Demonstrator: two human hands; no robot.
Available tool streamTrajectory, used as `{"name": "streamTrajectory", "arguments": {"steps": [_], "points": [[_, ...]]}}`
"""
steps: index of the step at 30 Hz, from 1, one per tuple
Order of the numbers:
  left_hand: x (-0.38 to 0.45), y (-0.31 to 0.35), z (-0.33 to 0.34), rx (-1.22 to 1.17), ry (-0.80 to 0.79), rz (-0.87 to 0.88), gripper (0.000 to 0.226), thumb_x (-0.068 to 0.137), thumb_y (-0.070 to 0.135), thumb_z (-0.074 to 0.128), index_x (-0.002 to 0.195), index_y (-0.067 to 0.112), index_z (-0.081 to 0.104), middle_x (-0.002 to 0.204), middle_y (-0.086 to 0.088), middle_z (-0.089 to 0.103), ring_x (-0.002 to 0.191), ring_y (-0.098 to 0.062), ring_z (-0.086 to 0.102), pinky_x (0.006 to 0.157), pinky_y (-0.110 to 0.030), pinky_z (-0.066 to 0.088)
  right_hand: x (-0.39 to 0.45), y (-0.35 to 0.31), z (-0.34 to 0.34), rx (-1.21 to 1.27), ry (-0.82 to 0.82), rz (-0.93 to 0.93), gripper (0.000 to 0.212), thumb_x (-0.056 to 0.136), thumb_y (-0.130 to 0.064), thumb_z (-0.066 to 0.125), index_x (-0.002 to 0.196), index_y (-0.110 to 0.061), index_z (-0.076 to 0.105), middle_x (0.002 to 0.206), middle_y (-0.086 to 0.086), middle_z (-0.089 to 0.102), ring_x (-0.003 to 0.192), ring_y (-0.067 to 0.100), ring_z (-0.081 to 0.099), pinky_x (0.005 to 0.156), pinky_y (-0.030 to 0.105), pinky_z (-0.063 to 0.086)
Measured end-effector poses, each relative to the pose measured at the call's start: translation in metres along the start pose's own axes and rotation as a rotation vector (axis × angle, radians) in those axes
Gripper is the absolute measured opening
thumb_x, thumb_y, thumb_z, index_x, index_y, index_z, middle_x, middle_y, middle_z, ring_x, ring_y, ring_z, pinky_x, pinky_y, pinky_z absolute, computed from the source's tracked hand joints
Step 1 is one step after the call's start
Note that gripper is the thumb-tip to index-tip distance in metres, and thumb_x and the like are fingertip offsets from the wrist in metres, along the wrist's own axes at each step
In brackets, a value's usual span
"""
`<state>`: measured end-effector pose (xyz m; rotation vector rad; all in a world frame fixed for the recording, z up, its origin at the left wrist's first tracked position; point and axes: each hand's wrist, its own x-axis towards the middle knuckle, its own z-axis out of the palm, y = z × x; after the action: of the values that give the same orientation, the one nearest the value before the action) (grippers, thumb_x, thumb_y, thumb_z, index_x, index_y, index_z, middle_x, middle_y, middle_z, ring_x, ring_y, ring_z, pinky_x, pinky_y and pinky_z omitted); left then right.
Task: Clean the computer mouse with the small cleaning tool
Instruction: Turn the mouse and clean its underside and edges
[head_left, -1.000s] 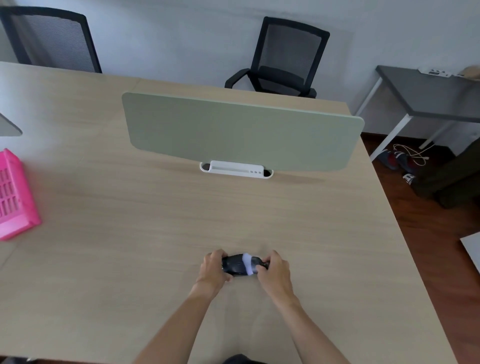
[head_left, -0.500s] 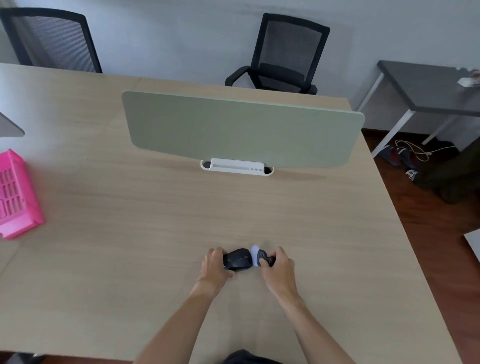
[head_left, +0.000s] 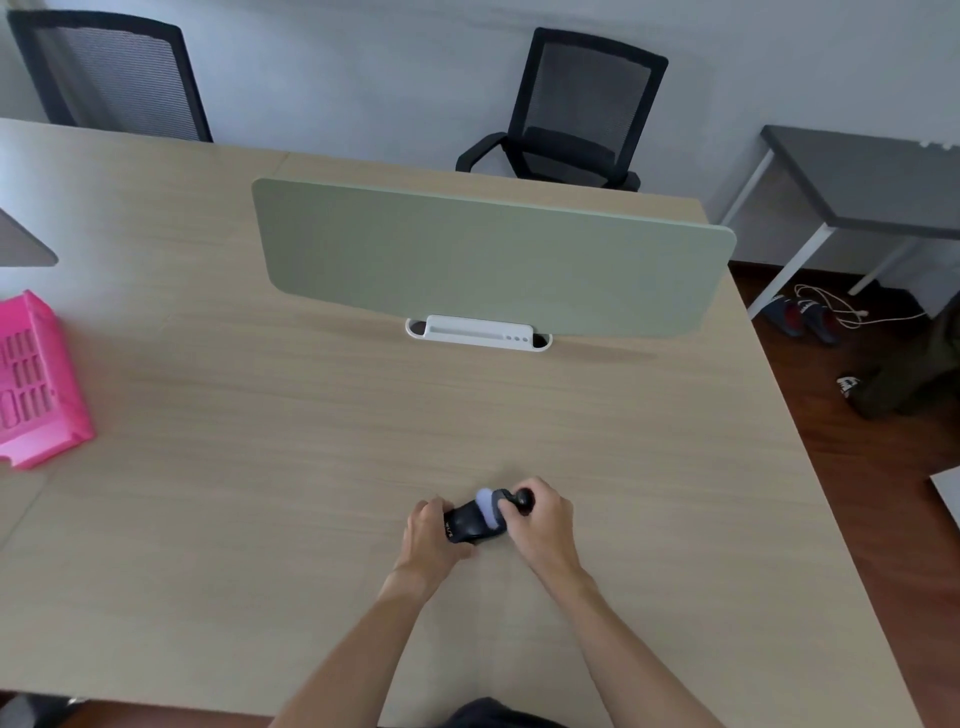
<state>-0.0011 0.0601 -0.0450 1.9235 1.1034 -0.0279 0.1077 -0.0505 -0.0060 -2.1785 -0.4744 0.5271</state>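
A black computer mouse (head_left: 467, 526) lies on the wooden desk (head_left: 311, 467) near its front edge. My left hand (head_left: 428, 535) grips the mouse's left end and holds it in place. My right hand (head_left: 543, 522) is closed around a small cleaning tool (head_left: 493, 508) with a black handle and a pale lavender head. The lavender head rests on the right part of the mouse's top. Fingers hide much of the mouse and the tool's handle.
A green divider panel (head_left: 488, 260) on a white base (head_left: 478, 332) stands across the desk's middle. A pink plastic basket (head_left: 36, 384) sits at the left edge. Two black mesh chairs (head_left: 576, 109) stand behind the desk, a grey side table (head_left: 872, 182) at the right.
The lavender head has slid from the mouse's right end back onto its top. The mouse has turned slightly under my left hand. The camera has shifted a little.
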Motion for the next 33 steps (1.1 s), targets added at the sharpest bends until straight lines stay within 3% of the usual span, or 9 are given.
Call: {"name": "streamTrajectory", "arguments": {"steps": [3,6,10,13,18,21,24,30,33], "points": [[0.0,-0.003,-0.001,-0.05,-0.002,-0.027,0.039,0.049,0.01,0.086,0.078,0.017,0.061,0.085,0.0,0.058,0.079,-0.02,0.057,0.063,-0.027,0.04,0.012,-0.027,0.016,-0.091,-0.177,0.053,0.013,0.072,-0.015,0.067,0.069,-0.004,0.062,0.067,0.005,0.063,0.065,0.023,0.054,0.06,0.029,0.043],[-0.003,-0.005,-0.001,-0.127,-0.002,-0.05,0.043,0.045,0.004,0.083,0.055,0.024,0.045,0.072,0.004,0.061,0.072,-0.021,0.061,0.054,-0.024,0.043,0.023,-0.045,0.027,-0.148,-0.308,0.146,0.026,0.063,-0.008,0.063,0.054,-0.01,0.04,0.057,0.007,0.038,0.055,0.02,0.035,0.05,0.029,0.029],[-0.011,-0.002,-0.007,-0.098,-0.025,-0.072,0.047,0.048,0.016,0.087,0.084,0.025,0.06,0.086,0.007,0.063,0.081,-0.017,0.06,0.064,-0.026,0.045,0.039,-0.056,0.025,-0.225,-0.244,0.216,0.032,0.064,0.003,0.059,0.051,-0.013,0.034,0.054,0.004,0.043,0.048,0.024,0.043,0.046,0.026,0.036],[-0.012,-0.003,-0.005,-0.101,-0.022,-0.1,0.062,0.047,0.02,0.087,0.102,0.018,0.061,0.096,0.004,0.063,0.087,-0.017,0.061,0.065,-0.027,0.047,0.044,-0.071,0.022,-0.341,-0.25,0.141,0.036,0.066,0.012,0.049,0.054,-0.014,0.028,0.051,0.002,0.037,0.041,0.019,0.033,0.04,0.023,0.025],[-0.012,-0.001,-0.008,-0.114,-0.043,-0.116,0.053,0.044,0.018,0.086,0.091,0.02,0.061,0.091,0.005,0.066,0.08,-0.014,0.062,0.061,-0.026,0.048,0.044,-0.065,0.03,-0.258,-0.358,0.153,0.028,0.058,0.004,0.063,0.044,-0.008,0.042,0.043,0.003,0.039,0.037,0.021,0.039,0.039,0.023,0.034],[-0.009,-0.005,-0.007,-0.093,-0.046,-0.113,0.066,0.041,0.024,0.088,0.102,0.02,0.064,0.098,0.003,0.066,0.087,-0.016,0.063,0.065,-0.023,0.045,0.044,-0.05,0.019,-0.297,-0.265,0.179,0.036,0.059,0.001,0.062,0.046,-0.013,0.032,0.05,0.003,0.036,0.048,0.025,0.039,0.041,0.022,0.027],[-0.009,-0.007,-0.005,-0.116,-0.028,-0.114,0.063,0.039,0.02,0.089,0.098,0.017,0.065,0.092,0.002,0.065,0.081,-0.016,0.06,0.058,-0.02,0.041,0.044,-0.037,0.005,-0.321,-0.165,0.14,0.031,0.058,0.001,0.055,0.054,-0.015,0.029,0.063,0.003,0.037,0.056,0.024,0.029,0.041,0.023,0.017],[-0.01,-0.004,-0.004,-0.127,0.003,-0.093,0.055,0.046,0.011,0.088,0.096,0.014,0.064,0.085,0.004,0.061,0.077,-0.016,0.058,0.06,-0.021,0.041,0.014,-0.001,-0.002,-0.078,-0.115,0.113,0.011,0.075,-0.01,0.072,0.074,-0.005,0.062,0.065,-0.002,0.059,0.064,0.017,0.054,0.056,0.023,0.038],[-0.011,-0.004,-0.003,-0.128,0.012,-0.097,0.054,0.044,0.014,0.086,0.094,0.015,0.064,0.088,0.002,0.064,0.077,-0.015,0.058,0.055,-0.016,0.038,0.002,0.025,-0.006,-0.09,-0.011,0.139,0.01,0.077,-0.005,0.069,0.079,0.0,0.061,0.068,0.002,0.06,0.065,0.021,0.053,0.054,0.021,0.035]]}}
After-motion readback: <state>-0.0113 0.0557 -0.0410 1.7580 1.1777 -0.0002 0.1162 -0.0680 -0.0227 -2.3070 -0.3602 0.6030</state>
